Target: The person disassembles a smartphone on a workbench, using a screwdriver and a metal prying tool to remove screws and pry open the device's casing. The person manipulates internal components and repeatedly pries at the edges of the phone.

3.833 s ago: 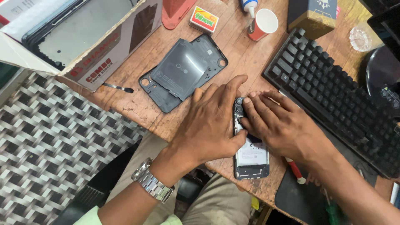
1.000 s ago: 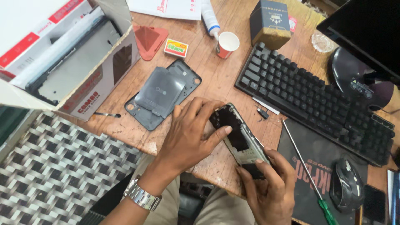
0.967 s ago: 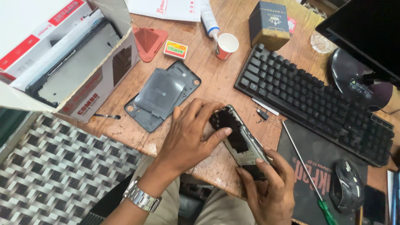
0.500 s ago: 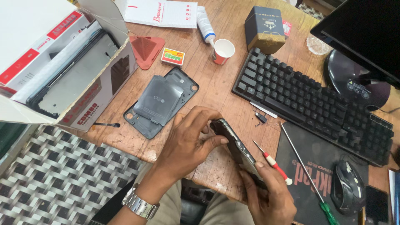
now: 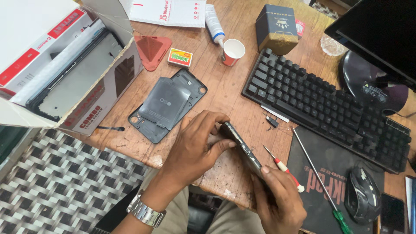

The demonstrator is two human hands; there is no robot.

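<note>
Two bare hands hold a phone (image 5: pixel 242 145) tilted on its edge above the near edge of a wooden table (image 5: pixel 225 93). The left hand (image 5: pixel 197 145), with a metal watch (image 5: pixel 145 211) on its wrist, is closed around the far end of the phone, fingers curled over the top. The right hand (image 5: pixel 277 199) grips the near end from below, thumb pressed on the edge. Just right of the phone lies a small red and white screwdriver (image 5: pixel 284 168), touching the right hand. Farther right, a long green-handled screwdriver (image 5: pixel 318 182) rests on a dark mat (image 5: pixel 325 160). Left of the hands lie two dark phone back covers (image 5: pixel 167 106), stacked. A black keyboard (image 5: pixel 325 106) sits far right, a paper cup (image 5: pixel 233 51) beyond it, and an open cardboard box (image 5: pixel 65 69) on the far left.
</note>
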